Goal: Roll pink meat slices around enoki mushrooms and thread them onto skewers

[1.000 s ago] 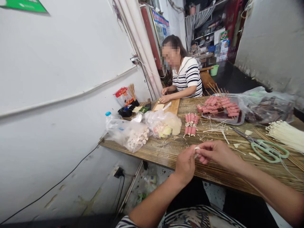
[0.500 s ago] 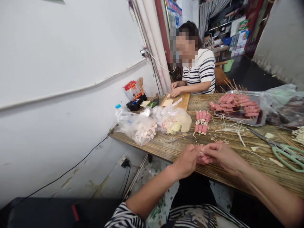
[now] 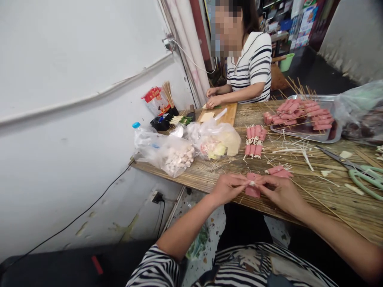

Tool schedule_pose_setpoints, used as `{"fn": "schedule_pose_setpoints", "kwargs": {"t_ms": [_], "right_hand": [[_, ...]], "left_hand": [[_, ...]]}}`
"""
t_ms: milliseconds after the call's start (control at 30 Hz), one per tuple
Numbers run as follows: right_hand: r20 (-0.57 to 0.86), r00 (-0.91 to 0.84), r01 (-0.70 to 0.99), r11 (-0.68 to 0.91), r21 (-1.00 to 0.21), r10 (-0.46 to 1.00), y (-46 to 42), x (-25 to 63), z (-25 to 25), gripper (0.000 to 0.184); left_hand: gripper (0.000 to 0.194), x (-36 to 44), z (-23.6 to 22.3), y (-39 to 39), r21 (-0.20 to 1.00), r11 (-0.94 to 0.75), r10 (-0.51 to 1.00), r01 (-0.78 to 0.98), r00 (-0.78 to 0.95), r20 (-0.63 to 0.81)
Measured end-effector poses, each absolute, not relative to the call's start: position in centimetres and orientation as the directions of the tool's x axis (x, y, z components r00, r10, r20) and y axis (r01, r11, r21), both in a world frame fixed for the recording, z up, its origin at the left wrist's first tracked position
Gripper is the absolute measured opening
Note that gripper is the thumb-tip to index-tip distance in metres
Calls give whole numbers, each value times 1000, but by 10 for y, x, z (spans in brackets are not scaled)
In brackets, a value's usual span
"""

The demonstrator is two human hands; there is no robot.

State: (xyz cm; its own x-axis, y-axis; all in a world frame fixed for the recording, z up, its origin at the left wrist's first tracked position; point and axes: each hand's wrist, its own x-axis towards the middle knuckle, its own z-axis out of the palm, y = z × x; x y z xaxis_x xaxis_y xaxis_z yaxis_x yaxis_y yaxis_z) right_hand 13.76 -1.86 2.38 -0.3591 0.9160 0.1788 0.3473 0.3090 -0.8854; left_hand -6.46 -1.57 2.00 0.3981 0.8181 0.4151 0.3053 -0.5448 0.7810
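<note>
On the near edge of the wooden table lies a flat pink meat slice (image 3: 253, 192). A small white bunch of enoki mushrooms (image 3: 251, 183) rests across it. My left hand (image 3: 229, 188) pinches the bunch from the left, and my right hand (image 3: 278, 193) pinches it from the right, fingertips nearly meeting. Just beyond my right hand are pink meat rolls (image 3: 278, 170) with white mushroom ends sticking out. Farther off, a block of finished rolls (image 3: 253, 140) sits in rows.
A metal tray (image 3: 330, 133) holds skewered pink rolls. Green-handled scissors (image 3: 356, 175) lie at right. Plastic bags of food (image 3: 176, 157) stand at left. Across the table a person in a striped shirt (image 3: 254, 65) works at a cutting board (image 3: 231, 113).
My hands have spread slightly apart, uncovering the flat meat slice and the mushrooms on it. The rolls beyond my right hand now show more. The view has shifted a little.
</note>
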Motion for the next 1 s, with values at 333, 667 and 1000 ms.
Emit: {"fn": "schedule_pose_setpoints", "kwargs": {"t_ms": [333,667,1000], "right_hand": [[513,-549,485,751,-448,660,-30,150,0,26],[648,-637,501,863,-63,418,-32,147,-1,28],[358,-794,573,802,167,492,-45,137,0,23]], "left_hand": [[15,-65,-7,-9,440,-799,599,409,602,527],[23,-79,1,-7,187,-902,430,390,756,494],[25,-82,11,-10,82,-924,381,373,886,263]]}}
